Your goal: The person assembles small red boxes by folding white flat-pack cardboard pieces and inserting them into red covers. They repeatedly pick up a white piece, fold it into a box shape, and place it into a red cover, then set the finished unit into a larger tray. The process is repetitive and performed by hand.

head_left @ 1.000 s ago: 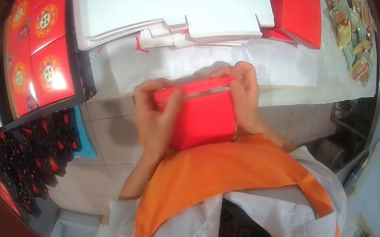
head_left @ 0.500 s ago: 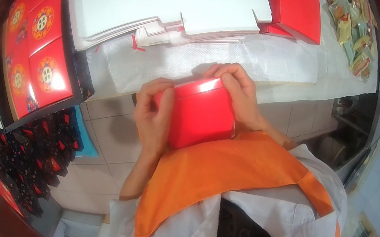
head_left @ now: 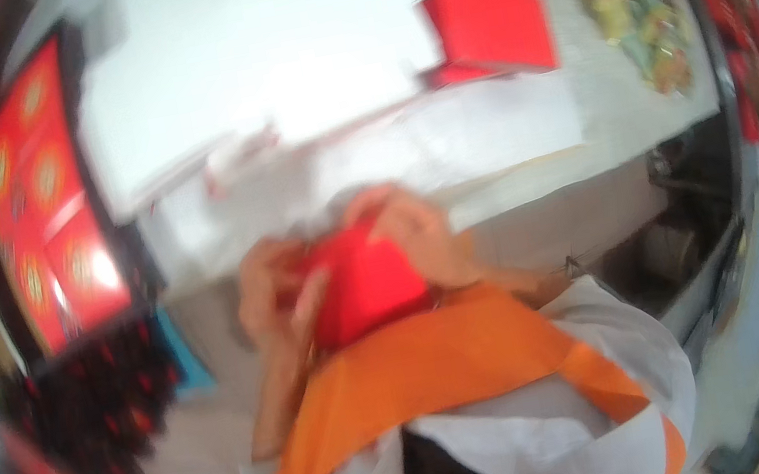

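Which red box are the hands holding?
The plain red box nearest the orange apron; the patterned boxes sit at far left, another plain one right of the white cardboard.

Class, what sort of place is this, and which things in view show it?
Probably a packing area, perhaps for packaged food: there are flat white card pieces, red patterned boxes at the left, and small wrapped packets at the right.

Stacked white cardboard (head_left: 248,67) and wrapped packets (head_left: 633,15) suggest a packing workshop.
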